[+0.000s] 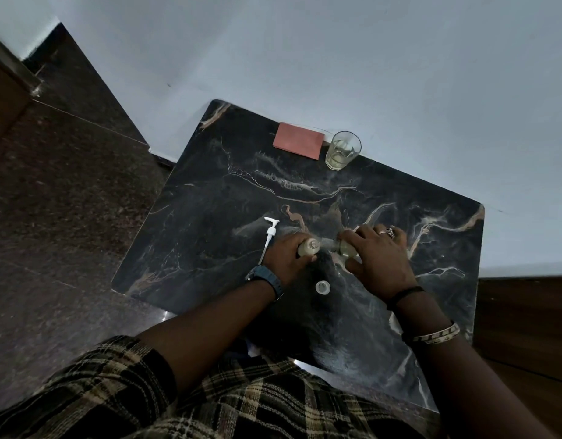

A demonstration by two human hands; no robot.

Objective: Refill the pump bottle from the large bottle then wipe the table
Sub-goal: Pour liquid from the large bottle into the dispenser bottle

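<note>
Dark marble tabletop: black stone with pale and rust veins, set against a light wall; everything for the job sits on it.
Pump bottle: small, pale, translucent plastic, standing upright with its neck open; the left hand is wrapped round its body, I'd say to steady it against being knocked while it fills.
Large bottle: clear plastic with yellowish liquid, tipped on its side so its mouth meets the pump bottle's neck; the right hand grips it from above, fingers curled over it. Most of it is hidden under that hand.
White pump head: lying flat just left of the left hand with its long dip tube trailing toward the wrist, parked within reach for screwing back on.
Small round clear cap: resting near the front, between the two wrists, probably off the large bottle.
Pink rectangular cloth: flat at the far edge, well clear of the pour, likely waiting for the wipe.
Clear glass tumbler: just beside the cloth, holding a little pale liquid.
Stage: pouring seems under way; I can't see any stream or the fill level.
</note>
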